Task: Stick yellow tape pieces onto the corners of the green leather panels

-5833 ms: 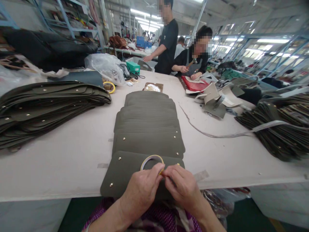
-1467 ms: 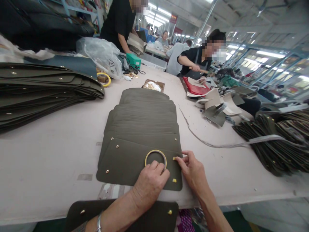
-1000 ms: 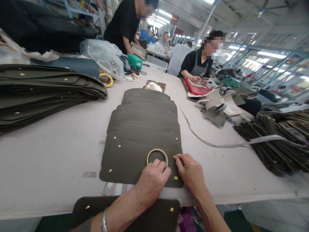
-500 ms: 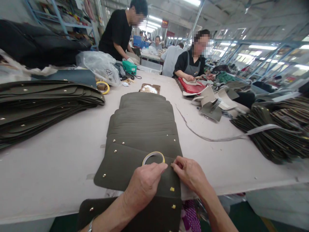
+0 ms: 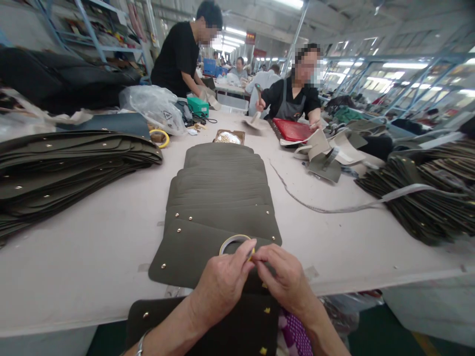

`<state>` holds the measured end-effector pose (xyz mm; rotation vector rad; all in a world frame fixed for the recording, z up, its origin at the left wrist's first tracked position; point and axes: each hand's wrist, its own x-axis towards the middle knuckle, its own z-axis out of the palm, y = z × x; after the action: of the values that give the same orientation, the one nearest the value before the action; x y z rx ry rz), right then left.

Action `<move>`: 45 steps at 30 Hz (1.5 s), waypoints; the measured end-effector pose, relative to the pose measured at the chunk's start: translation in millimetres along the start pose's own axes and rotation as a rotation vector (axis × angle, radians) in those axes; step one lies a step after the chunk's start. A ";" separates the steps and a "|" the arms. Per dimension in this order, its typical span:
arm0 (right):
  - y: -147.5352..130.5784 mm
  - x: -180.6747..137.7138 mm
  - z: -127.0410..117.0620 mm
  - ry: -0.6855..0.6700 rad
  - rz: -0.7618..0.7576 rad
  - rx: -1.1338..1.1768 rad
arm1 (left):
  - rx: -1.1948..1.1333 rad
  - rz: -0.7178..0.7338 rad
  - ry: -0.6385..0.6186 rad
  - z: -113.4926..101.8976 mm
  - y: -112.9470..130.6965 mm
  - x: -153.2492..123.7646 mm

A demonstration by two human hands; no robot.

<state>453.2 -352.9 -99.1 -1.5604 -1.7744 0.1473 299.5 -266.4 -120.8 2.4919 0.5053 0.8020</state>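
My left hand (image 5: 226, 277) is closed around a roll of yellow tape (image 5: 234, 241), whose ring rises above the fingers. Against it, my right hand (image 5: 284, 272) pinches at the tape's edge; whatever lies between its fingertips is too small to make out. Below both hands is a dark olive panel (image 5: 193, 247) with gold studs, topmost of an overlapping row of like panels (image 5: 222, 183). Nearer to me, another dark panel (image 5: 200, 326) hangs at the table edge, with small yellow tape bits (image 5: 267, 310) along its right side.
Stacks of studded panels lie left (image 5: 74, 163) and right (image 5: 419, 198). A small box of gold pieces (image 5: 229, 137) sits behind the row, a second tape roll (image 5: 159, 138) at back left. Across the table (image 5: 326, 252), a co-worker (image 5: 293, 94) holds a hammer; another person (image 5: 181, 54) stands left.
My right hand has moved left from the panel's edge to the tape roll, meeting my left hand. The seated co-worker has raised a hammer.
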 end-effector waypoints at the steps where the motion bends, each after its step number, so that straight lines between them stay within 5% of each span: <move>1: 0.5 -1.2 1.3 0.006 -0.004 -0.028 | -0.002 -0.002 -0.003 -0.1 0.7 -0.1; 9: 0.2 -17.3 10.1 0.157 0.014 -0.145 | 0.048 -0.011 -0.125 3.3 4.8 7.2; 15: 15.7 -16.2 8.6 0.236 0.631 0.252 | 0.091 0.132 -0.010 10.6 14.4 20.7; 19: 50.5 -15.6 -3.7 0.220 0.805 0.404 | 0.138 0.152 -0.010 16.9 13.0 26.4; 25: 77.4 -8.8 -15.7 0.083 0.826 0.347 | 0.366 0.062 -0.215 29.6 -9.3 25.3; 32: 75.4 5.1 -11.3 -0.070 0.697 0.009 | 0.350 0.089 -0.211 34.3 -12.3 21.9; 45: 69.7 -11.9 -15.3 0.025 0.627 -0.102 | 0.297 0.032 -0.171 35.9 -11.8 21.1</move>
<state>518.0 -352.0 -131.4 -2.1391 -1.2350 0.3382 335.4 -258.2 -143.6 2.8163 0.5597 0.5502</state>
